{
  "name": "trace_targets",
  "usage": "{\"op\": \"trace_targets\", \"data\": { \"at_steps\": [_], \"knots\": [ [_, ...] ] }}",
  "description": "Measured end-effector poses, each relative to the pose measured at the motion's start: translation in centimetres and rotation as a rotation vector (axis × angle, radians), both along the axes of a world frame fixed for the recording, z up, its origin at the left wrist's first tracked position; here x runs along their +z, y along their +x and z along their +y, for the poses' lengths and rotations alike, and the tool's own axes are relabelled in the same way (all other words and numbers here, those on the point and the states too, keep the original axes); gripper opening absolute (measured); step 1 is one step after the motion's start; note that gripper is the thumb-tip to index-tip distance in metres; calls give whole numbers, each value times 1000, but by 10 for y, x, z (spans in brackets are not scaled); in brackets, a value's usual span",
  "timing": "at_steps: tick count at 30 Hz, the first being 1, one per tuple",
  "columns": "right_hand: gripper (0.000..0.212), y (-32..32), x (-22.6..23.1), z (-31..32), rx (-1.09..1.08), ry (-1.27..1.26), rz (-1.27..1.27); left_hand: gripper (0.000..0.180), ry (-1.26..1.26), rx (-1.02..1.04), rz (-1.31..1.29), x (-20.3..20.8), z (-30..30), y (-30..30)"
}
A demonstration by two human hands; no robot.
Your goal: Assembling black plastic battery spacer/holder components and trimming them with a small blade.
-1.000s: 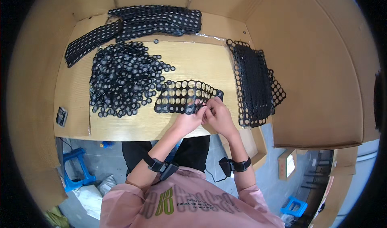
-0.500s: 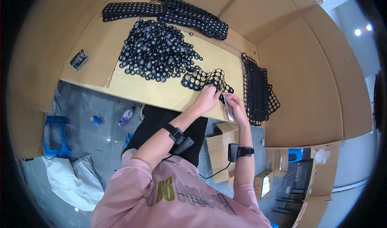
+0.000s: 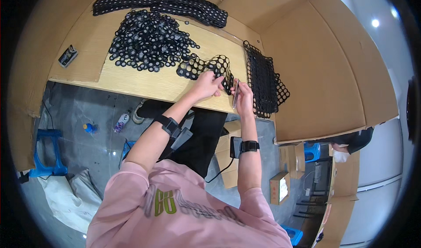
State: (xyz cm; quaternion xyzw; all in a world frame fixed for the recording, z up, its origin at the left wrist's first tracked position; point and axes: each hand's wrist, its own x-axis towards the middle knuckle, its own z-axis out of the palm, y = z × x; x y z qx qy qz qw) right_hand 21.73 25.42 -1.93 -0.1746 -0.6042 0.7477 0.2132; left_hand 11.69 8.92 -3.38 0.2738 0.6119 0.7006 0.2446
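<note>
A limp black mesh of joined rings (image 3: 219,64) lies partly raised on the tabletop in front of me. My left hand (image 3: 207,85) is at its near edge with fingers curled in; what they hold, if anything, is hidden. Just to the right, my right hand (image 3: 244,98) is closed around a thin, flat, shiny grey strip (image 3: 236,94), held upright beside the mesh's right end. Its exact kind I cannot make out. Behind the left hand spreads a big heap of small black rings with pale centres (image 3: 151,39).
Stacked black ring mesh (image 3: 259,79) lies along the table's right side. Folded dotted black strips (image 3: 188,7) lie at the back. Cardboard walls (image 3: 324,68) enclose the table. A small dark packet (image 3: 68,56) is at left. Below stand a blue stool (image 3: 48,153) and open boxes (image 3: 279,189).
My hands have drawn apart; the left has come away from the strip in my right hand. The whole view has shifted, and another person's dark sleeve now shows at the far right.
</note>
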Motion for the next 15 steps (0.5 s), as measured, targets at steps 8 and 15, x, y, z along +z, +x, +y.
{"op": "trace_targets", "data": {
  "at_steps": [8, 15],
  "knots": [
    [17, 5, 2, -11, 67, 100, -18, 29, 97, -139, -69, 7, -4, -1],
    [17, 2, 0, -20, 95, 247, -89, 35, -54, -5, 49, 11, -3, 3]
  ]
}}
